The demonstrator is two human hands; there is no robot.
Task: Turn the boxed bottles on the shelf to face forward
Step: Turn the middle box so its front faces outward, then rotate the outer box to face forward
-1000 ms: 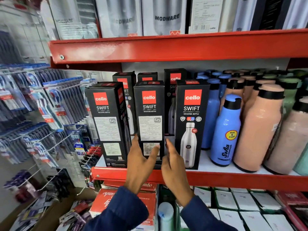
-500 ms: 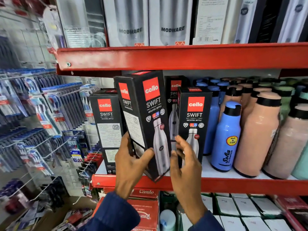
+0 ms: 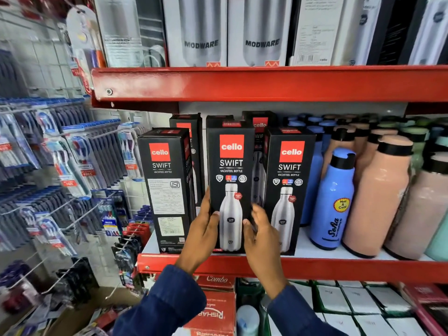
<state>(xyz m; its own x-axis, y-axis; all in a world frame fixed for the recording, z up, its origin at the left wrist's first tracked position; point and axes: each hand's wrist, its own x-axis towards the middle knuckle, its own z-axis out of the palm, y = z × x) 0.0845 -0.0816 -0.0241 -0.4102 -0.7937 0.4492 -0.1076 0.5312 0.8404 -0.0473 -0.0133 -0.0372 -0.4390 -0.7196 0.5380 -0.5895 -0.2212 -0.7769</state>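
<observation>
Three black Cello Swift bottle boxes stand in the front row on the red shelf (image 3: 315, 267). The middle box (image 3: 230, 166) stands upright, its bottle picture facing me. My left hand (image 3: 203, 229) grips its left edge and my right hand (image 3: 261, 234) holds its right edge, low down. The right box (image 3: 289, 180) also shows its bottle picture. The left box (image 3: 167, 190) shows its printed label side. More black boxes (image 3: 186, 127) stand behind them.
Blue (image 3: 333, 202) and peach (image 3: 380, 197) bottles crowd the shelf to the right. Modware boxes (image 3: 261, 32) fill the upper shelf. Toothbrush packs (image 3: 68, 166) hang on hooks at the left. Red and white boxes (image 3: 215, 309) sit below.
The middle box was lifted and tilted half-turned a moment ago; now it stands upright on the shelf with its picture side forward. Both hands stay on it.
</observation>
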